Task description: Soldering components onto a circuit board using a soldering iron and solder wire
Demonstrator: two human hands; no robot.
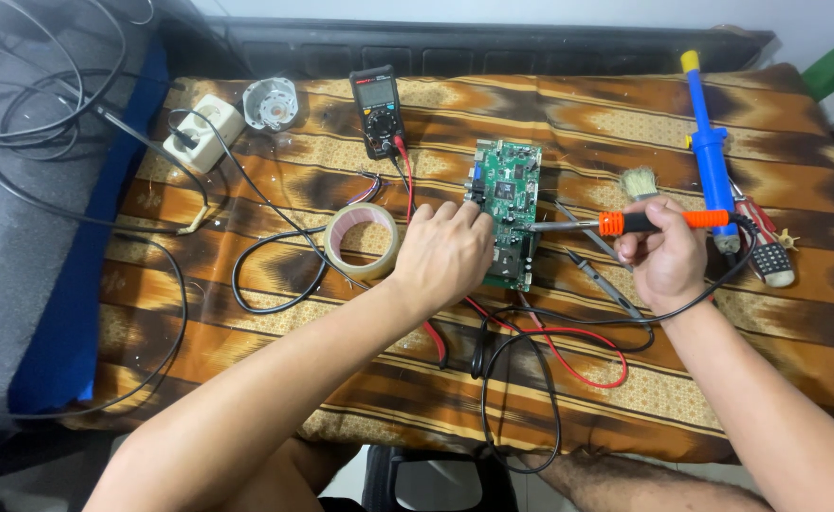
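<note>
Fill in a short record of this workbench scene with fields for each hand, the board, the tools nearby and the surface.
left hand: rests on the green circuit board, fingers at its left edge
right hand: grips an orange-handled soldering iron, tip over the board
nearby tools: multimeter, tape roll, blue desoldering pump, brush
surface: brown patterned cloth

one view only, worn on the person's head, looking steeply down and forward over both forearms onto the cloth-covered table [720, 379]. it sits close above the work, so the left hand [443, 254] and right hand [661, 256] fall near the middle of the picture, with the table's far edge at the top and its near edge just below the arms.
</note>
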